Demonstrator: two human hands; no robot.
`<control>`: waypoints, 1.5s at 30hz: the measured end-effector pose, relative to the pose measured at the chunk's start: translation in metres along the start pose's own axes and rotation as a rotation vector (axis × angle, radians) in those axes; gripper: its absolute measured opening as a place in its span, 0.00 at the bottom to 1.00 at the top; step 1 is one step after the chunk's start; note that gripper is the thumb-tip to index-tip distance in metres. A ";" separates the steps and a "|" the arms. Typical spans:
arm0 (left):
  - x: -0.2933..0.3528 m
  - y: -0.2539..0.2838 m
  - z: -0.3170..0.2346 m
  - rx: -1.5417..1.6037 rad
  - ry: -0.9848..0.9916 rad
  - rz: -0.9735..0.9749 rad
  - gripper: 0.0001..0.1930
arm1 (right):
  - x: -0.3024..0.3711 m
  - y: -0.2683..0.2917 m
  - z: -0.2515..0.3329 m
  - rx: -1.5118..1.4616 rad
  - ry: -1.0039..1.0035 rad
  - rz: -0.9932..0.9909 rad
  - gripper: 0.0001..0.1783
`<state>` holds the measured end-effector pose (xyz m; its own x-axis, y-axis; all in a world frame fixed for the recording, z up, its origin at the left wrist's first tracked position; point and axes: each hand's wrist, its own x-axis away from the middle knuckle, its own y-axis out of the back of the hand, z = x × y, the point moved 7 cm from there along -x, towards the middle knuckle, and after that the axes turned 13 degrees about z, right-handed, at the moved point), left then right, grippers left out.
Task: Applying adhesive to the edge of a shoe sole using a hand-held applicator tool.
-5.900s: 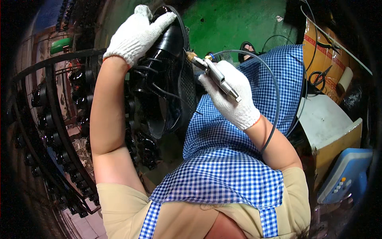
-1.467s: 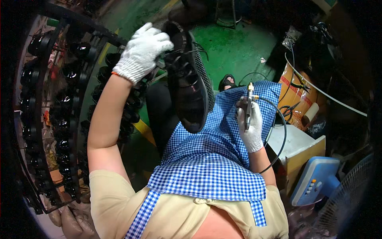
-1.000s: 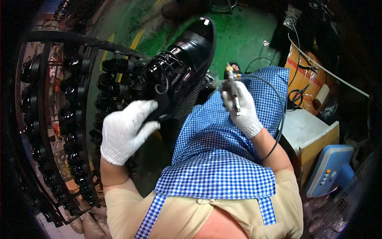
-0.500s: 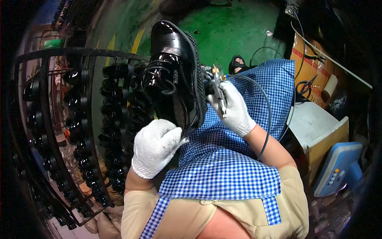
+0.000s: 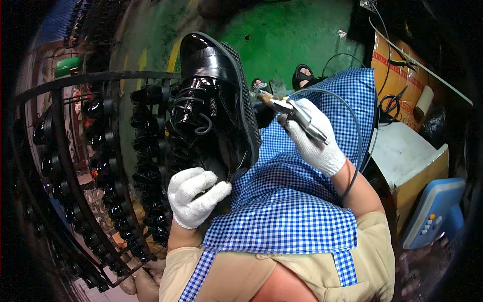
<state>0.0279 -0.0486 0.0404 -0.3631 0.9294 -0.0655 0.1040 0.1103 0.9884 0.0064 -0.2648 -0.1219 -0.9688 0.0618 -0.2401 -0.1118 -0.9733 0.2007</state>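
A glossy black lace-up shoe (image 5: 226, 95) with a textured sole edge stands toe away from me. What holds it up is hidden. Close to its heel end is my left hand (image 5: 193, 197) in a white knit glove, fingers loosely bent and thumb apart, with nothing visible between them. To the right of the shoe, my gloved right hand (image 5: 317, 138) is closed around a small metal spray gun (image 5: 297, 113). Its brass-coloured nozzle end points up and left toward the shoe's side, and a thin grey hose (image 5: 354, 118) runs from it past my forearm.
Dark metal racks (image 5: 65, 136) full of shiny black shoes stand on the left. At right are scissors (image 5: 393, 103), pliers (image 5: 402, 64), a cardboard box (image 5: 420, 176) and a blue device (image 5: 435, 211) with buttons. A blue checked apron (image 5: 282, 216) covers my lap above the green floor (image 5: 282, 35).
My left hand has loosened at the heel and drawn slightly down. My right hand has shifted right, and the spray gun has tilted over toward the left. The shoe has shifted slightly left.
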 end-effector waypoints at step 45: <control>-0.114 0.005 -0.029 -0.199 -0.200 0.395 0.14 | 0.066 0.017 0.038 -0.059 -0.035 0.020 0.12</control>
<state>0.0432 -0.1646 0.0571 -0.1440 0.9383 0.3144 0.0116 -0.3161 0.9487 -0.0680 -0.2692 -0.0980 -0.9778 0.0491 -0.2035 -0.0803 -0.9857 0.1481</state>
